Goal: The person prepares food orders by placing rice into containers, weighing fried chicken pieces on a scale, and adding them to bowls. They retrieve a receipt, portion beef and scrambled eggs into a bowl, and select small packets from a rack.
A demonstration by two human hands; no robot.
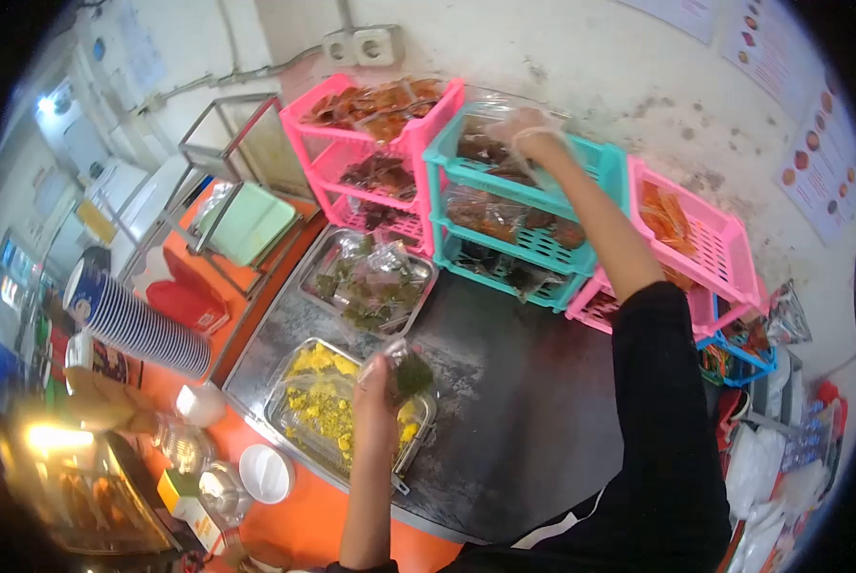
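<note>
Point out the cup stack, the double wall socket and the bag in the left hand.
Cup stack (pixel 146 326): head view, middle of its side.
Double wall socket (pixel 377 46): head view, right-hand outlet.
Bag (pixel 411 375): head view, green-filled middle.

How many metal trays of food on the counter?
2. One tray with green packets, before the left pink rack; another tray with yellow food, partly behind the left hand. None seem hidden.

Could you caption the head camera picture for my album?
Left hand holds a small bag of something green; right hand reaches into the top teal basket.
</note>
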